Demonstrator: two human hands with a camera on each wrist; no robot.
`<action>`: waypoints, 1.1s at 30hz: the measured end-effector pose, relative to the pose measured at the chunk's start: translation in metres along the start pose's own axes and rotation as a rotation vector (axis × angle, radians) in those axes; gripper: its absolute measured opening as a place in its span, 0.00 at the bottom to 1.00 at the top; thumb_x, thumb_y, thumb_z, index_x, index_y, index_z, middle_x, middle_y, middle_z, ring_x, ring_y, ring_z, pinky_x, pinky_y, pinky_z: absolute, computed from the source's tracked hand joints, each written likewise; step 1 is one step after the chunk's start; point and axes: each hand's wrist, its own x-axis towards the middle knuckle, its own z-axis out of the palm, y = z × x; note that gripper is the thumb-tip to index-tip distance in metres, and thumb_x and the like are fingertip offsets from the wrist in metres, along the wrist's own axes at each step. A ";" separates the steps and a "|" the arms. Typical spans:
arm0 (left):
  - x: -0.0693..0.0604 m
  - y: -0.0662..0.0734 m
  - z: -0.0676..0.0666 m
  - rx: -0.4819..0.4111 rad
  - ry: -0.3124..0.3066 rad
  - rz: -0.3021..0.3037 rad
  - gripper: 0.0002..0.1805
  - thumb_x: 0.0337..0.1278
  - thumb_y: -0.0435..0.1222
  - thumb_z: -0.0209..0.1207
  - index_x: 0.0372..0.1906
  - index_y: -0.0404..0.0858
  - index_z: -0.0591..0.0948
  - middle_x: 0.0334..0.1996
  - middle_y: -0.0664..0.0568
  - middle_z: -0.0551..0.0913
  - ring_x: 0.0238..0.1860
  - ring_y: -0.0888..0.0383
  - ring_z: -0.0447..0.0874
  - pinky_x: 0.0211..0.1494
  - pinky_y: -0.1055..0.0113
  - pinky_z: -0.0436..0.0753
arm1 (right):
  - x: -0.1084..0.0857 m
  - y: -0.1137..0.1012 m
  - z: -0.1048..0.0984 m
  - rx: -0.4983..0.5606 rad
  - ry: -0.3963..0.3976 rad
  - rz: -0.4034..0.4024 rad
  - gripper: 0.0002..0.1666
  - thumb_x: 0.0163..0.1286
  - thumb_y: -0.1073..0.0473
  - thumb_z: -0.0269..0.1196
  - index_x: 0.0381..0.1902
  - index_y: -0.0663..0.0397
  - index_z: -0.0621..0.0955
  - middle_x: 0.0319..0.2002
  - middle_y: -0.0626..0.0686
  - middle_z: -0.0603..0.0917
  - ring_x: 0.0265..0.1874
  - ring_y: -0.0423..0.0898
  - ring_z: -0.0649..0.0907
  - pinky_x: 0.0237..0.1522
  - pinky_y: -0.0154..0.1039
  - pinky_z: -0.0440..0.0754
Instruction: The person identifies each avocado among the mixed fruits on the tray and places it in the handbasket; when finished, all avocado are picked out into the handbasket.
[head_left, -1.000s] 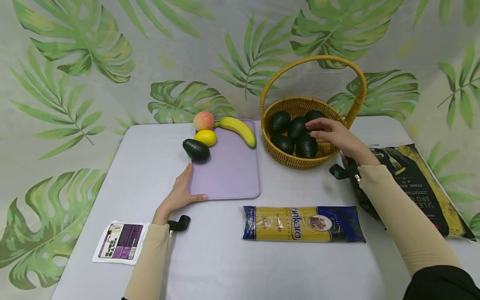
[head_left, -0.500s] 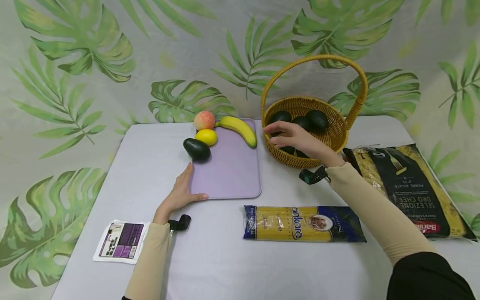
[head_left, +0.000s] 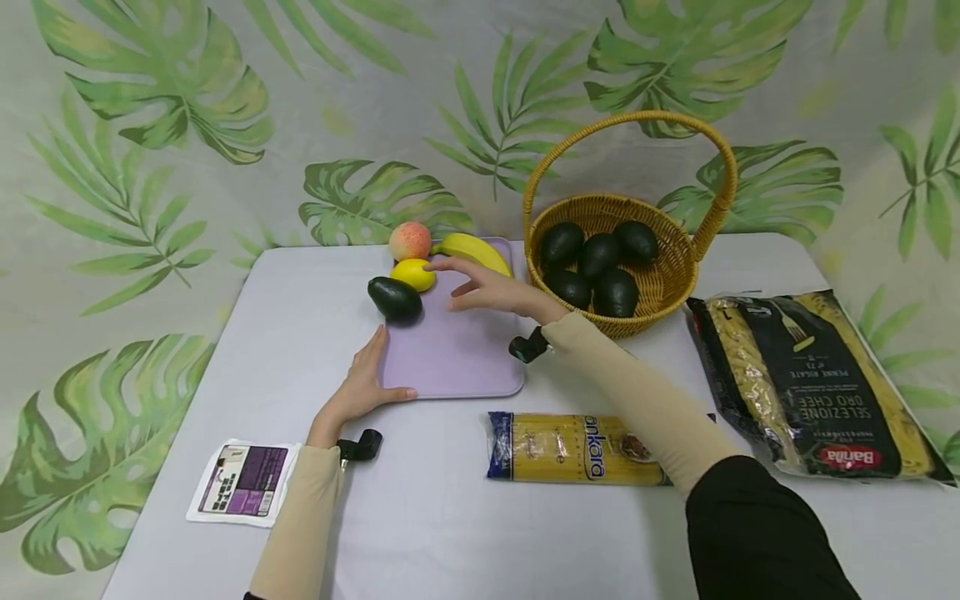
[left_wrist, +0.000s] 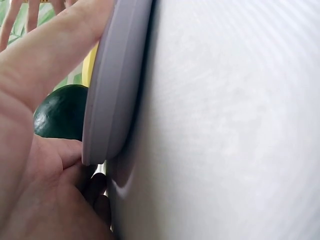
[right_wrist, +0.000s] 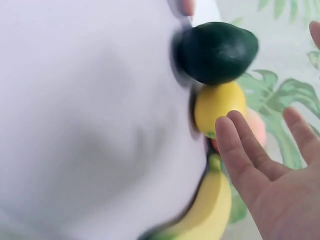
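In the head view my right hand (head_left: 498,293) hovers over the lilac tray (head_left: 457,358), fingers spread and holding nothing. Its fingertips are close to the lemon (head_left: 411,274); in the right wrist view they overlap the lemon's edge, and contact cannot be told. My left hand (head_left: 362,385) rests against the tray's near-left corner, thumb along the front edge and fingers along the left side. Just beyond those fingers lies a dark green avocado (head_left: 394,300). A peach (head_left: 409,241) sits behind the lemon, and a banana (head_left: 472,250) lies along the tray's far side, partly covered by my right hand.
Right of the tray stands a wicker basket (head_left: 678,287) with a tall handle, holding several avocados (head_left: 600,255). A spaghetti pack (head_left: 555,447) lies in front, partly under my right sleeve. A penne bag (head_left: 825,383) is at the right, a white-and-purple packet (head_left: 243,483) at the left.
My right hand has moved left from above the basket to over the tray. One avocado in the basket now lies further right. The left hand stays at the tray's corner.
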 end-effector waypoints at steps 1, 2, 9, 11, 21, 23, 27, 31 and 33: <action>0.000 0.000 0.000 -0.003 0.001 0.000 0.66 0.43 0.45 0.73 0.74 0.30 0.37 0.75 0.38 0.36 0.73 0.39 0.33 0.70 0.42 0.41 | 0.006 0.001 0.004 -0.001 -0.011 -0.012 0.37 0.67 0.64 0.60 0.72 0.55 0.61 0.72 0.54 0.57 0.67 0.56 0.63 0.62 0.49 0.67; 0.000 0.000 0.000 -0.007 0.002 0.001 0.66 0.43 0.45 0.73 0.74 0.30 0.38 0.75 0.38 0.36 0.73 0.39 0.33 0.70 0.41 0.42 | 0.012 0.002 0.008 -0.007 -0.022 -0.021 0.37 0.67 0.64 0.60 0.72 0.55 0.62 0.72 0.53 0.58 0.67 0.55 0.62 0.63 0.49 0.66; -0.002 0.001 -0.002 -0.019 -0.002 0.004 0.65 0.44 0.45 0.73 0.74 0.29 0.38 0.75 0.37 0.36 0.73 0.38 0.33 0.69 0.40 0.42 | 0.043 0.007 0.032 -0.034 -0.058 -0.021 0.38 0.66 0.64 0.62 0.72 0.54 0.62 0.72 0.52 0.57 0.68 0.52 0.59 0.63 0.56 0.61; -0.002 0.001 -0.002 -0.019 -0.005 0.001 0.65 0.44 0.45 0.73 0.74 0.30 0.37 0.75 0.38 0.36 0.73 0.39 0.33 0.69 0.41 0.43 | 0.050 0.007 0.037 -0.040 -0.058 -0.008 0.38 0.66 0.64 0.62 0.72 0.54 0.62 0.72 0.53 0.57 0.68 0.50 0.58 0.63 0.56 0.61; -0.002 0.000 -0.001 -0.017 -0.007 0.013 0.65 0.45 0.45 0.72 0.74 0.31 0.37 0.75 0.39 0.36 0.73 0.39 0.33 0.69 0.41 0.44 | 0.071 0.007 0.048 -0.226 -0.069 0.124 0.39 0.66 0.60 0.62 0.73 0.44 0.62 0.75 0.58 0.46 0.73 0.49 0.45 0.67 0.52 0.51; -0.001 -0.001 -0.001 -0.016 -0.008 0.014 0.65 0.45 0.45 0.72 0.74 0.31 0.37 0.75 0.39 0.36 0.73 0.39 0.33 0.69 0.40 0.44 | 0.073 0.006 0.049 -0.242 -0.076 0.144 0.39 0.66 0.60 0.62 0.73 0.42 0.63 0.75 0.56 0.44 0.73 0.48 0.44 0.67 0.53 0.51; 0.000 -0.003 0.000 -0.017 -0.007 0.022 0.65 0.45 0.46 0.72 0.75 0.31 0.37 0.75 0.40 0.36 0.73 0.39 0.33 0.69 0.40 0.44 | 0.074 0.005 0.052 -0.331 -0.101 0.155 0.38 0.65 0.62 0.62 0.72 0.40 0.64 0.75 0.56 0.44 0.72 0.50 0.49 0.65 0.50 0.57; -0.001 -0.004 -0.001 -0.024 -0.007 0.025 0.66 0.44 0.46 0.72 0.75 0.32 0.37 0.75 0.40 0.35 0.73 0.40 0.32 0.69 0.39 0.43 | 0.074 0.006 0.055 -0.382 -0.076 0.171 0.36 0.64 0.64 0.61 0.69 0.38 0.68 0.74 0.56 0.48 0.67 0.51 0.57 0.61 0.48 0.62; -0.001 -0.003 -0.001 -0.027 -0.007 0.023 0.65 0.45 0.46 0.72 0.74 0.31 0.37 0.75 0.40 0.35 0.73 0.40 0.32 0.69 0.39 0.43 | 0.073 0.006 0.055 -0.384 -0.050 0.177 0.35 0.64 0.64 0.62 0.68 0.38 0.69 0.72 0.55 0.51 0.65 0.51 0.59 0.61 0.48 0.62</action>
